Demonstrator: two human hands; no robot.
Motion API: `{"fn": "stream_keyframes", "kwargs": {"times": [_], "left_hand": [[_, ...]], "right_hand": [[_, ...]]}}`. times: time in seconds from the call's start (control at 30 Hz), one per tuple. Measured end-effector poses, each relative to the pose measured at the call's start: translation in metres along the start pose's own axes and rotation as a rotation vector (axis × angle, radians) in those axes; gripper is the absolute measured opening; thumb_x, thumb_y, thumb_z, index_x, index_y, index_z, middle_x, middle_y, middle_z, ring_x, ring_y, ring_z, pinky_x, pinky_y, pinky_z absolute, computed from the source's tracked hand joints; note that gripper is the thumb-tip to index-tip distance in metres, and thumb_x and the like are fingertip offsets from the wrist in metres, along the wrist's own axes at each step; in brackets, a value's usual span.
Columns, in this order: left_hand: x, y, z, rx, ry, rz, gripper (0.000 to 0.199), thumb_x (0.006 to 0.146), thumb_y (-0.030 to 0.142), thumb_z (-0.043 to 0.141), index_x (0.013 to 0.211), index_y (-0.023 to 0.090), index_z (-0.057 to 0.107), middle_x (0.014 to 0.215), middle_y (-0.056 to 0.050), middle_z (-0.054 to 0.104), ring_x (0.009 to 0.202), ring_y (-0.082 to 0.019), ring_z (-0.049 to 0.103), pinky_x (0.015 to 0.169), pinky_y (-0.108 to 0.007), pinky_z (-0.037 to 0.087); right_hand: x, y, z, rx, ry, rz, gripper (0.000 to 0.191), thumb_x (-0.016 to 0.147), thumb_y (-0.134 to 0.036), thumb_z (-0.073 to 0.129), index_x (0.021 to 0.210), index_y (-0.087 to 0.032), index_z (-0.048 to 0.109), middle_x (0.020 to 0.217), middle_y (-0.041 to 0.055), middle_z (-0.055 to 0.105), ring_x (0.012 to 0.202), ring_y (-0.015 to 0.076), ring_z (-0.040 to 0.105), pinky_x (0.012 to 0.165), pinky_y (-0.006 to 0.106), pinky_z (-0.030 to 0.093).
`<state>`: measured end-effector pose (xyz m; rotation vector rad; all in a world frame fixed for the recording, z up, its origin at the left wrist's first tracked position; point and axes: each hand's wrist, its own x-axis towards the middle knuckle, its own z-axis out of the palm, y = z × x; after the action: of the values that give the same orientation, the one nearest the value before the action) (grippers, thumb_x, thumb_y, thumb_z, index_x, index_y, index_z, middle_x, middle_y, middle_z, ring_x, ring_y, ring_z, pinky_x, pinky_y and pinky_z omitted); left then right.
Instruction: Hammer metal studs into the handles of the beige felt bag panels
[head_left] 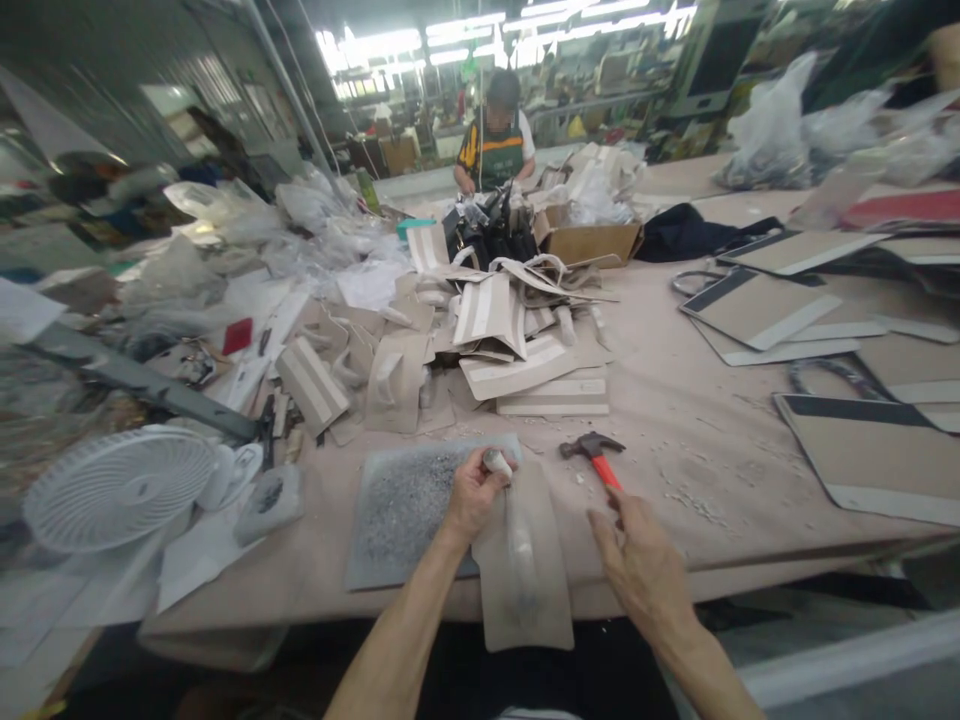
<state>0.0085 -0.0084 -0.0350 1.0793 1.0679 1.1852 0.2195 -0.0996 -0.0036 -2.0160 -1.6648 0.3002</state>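
Observation:
My left hand (474, 495) is closed around a short whitish cylinder (496, 462), its round end facing up. It is held over the top of a beige panel (555, 560) with a plastic-wrapped handle (520, 540). The panel lies partly on a grey, worn board (397, 520) and hangs past the table's front edge. To the right, my right hand (637, 555) is at the orange handle of a claw hammer (596, 446). Its fingers are around the handle, and the hammer's head is at the table surface. The palm hides the handle's lower end.
A heap of beige handled panels (487, 320) lies ahead. Dark-edged panels (862, 450) are stacked at right, with small scraps (697, 500) nearer. A white fan (124, 490) stands at left. Behind the heap are a cardboard box (589, 243) and a person (501, 140) at work.

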Motion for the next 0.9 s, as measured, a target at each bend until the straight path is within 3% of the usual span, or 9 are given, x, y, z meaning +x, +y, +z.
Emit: {"fn": "stream_keyframes", "kwargs": {"times": [0.07,0.13,0.23,0.43,0.53,0.6,0.67,0.77,0.9], "left_hand": [[-0.001,0.003,0.000,0.025,-0.019,-0.002,0.034,0.072,0.030,0.074,0.100,0.015,0.063,0.090,-0.009,0.077,0.084,-0.020,0.070,0.076,-0.029,0.052],[0.000,0.004,0.000,0.051,-0.031,-0.007,0.033,0.072,0.029,0.073,0.101,0.015,0.064,0.090,-0.008,0.077,0.084,-0.021,0.070,0.076,-0.029,0.052],[0.001,0.002,0.000,0.087,-0.043,-0.002,0.031,0.073,0.029,0.071,0.100,0.015,0.065,0.091,-0.008,0.077,0.085,-0.021,0.070,0.077,-0.029,0.051],[0.002,0.001,-0.003,0.171,-0.103,0.043,0.025,0.077,0.026,0.067,0.100,0.016,0.065,0.090,-0.006,0.076,0.083,-0.020,0.067,0.077,-0.029,0.050],[-0.001,0.005,-0.003,0.266,-0.137,0.101,0.021,0.078,0.023,0.065,0.098,0.017,0.068,0.091,-0.006,0.075,0.086,-0.020,0.066,0.080,-0.029,0.049],[-0.005,0.007,-0.003,0.334,-0.162,0.144,0.019,0.079,0.022,0.063,0.097,0.018,0.069,0.091,-0.004,0.073,0.085,-0.020,0.064,0.080,-0.028,0.047],[-0.008,0.009,-0.003,0.396,-0.181,0.178,0.017,0.081,0.020,0.061,0.095,0.019,0.070,0.088,-0.003,0.071,0.083,-0.019,0.062,0.079,-0.027,0.046],[-0.010,0.009,-0.002,0.432,-0.182,0.198,0.017,0.083,0.020,0.059,0.096,0.019,0.070,0.087,-0.002,0.069,0.081,-0.018,0.061,0.077,-0.027,0.045],[-0.009,0.005,-0.002,0.440,-0.169,0.188,0.014,0.082,0.019,0.058,0.091,0.017,0.069,0.076,-0.001,0.065,0.073,-0.017,0.057,0.070,-0.026,0.043]], "right_hand": [[0.011,0.018,-0.007,-0.226,-0.034,0.002,0.042,0.093,-0.040,0.044,0.117,-0.010,0.060,0.108,0.0186,0.063,0.094,0.0313,0.061,0.079,0.041,0.047],[0.016,0.031,-0.009,-0.372,-0.163,0.041,0.037,0.092,-0.037,0.046,0.112,-0.011,0.061,0.102,0.0181,0.062,0.089,0.0315,0.062,0.074,0.040,0.046],[0.019,0.043,-0.006,-0.397,-0.277,0.080,0.027,0.091,-0.033,0.048,0.105,-0.013,0.061,0.094,0.0145,0.061,0.079,0.0267,0.061,0.067,0.036,0.042],[0.028,0.040,-0.004,0.249,-0.376,0.338,0.009,0.074,-0.029,0.053,0.079,-0.022,0.053,0.068,0.0021,0.055,0.060,0.0170,0.052,0.056,0.029,0.039],[0.027,0.016,-0.016,0.591,-0.534,0.477,0.015,0.074,-0.039,0.048,0.075,-0.025,0.045,0.065,-0.0022,0.049,0.048,0.0126,0.043,0.046,0.027,0.038],[0.022,-0.005,-0.028,0.774,-0.546,0.554,0.022,0.077,-0.047,0.048,0.075,-0.026,0.041,0.063,-0.0049,0.045,0.043,0.0108,0.037,0.042,0.026,0.035],[0.017,-0.024,-0.039,0.743,-0.423,0.450,0.030,0.081,-0.055,0.047,0.075,-0.027,0.039,0.059,-0.0060,0.042,0.043,0.0110,0.036,0.042,0.026,0.033],[0.011,-0.039,-0.048,0.454,-0.197,0.068,0.031,0.088,-0.054,0.041,0.073,-0.027,0.040,0.053,-0.0046,0.041,0.045,0.0132,0.040,0.048,0.027,0.030],[0.019,-0.037,-0.054,0.082,-0.244,-0.271,0.022,0.090,-0.041,0.040,0.073,-0.026,0.043,0.049,-0.0016,0.047,0.040,0.0132,0.035,0.048,0.030,0.017]]}}
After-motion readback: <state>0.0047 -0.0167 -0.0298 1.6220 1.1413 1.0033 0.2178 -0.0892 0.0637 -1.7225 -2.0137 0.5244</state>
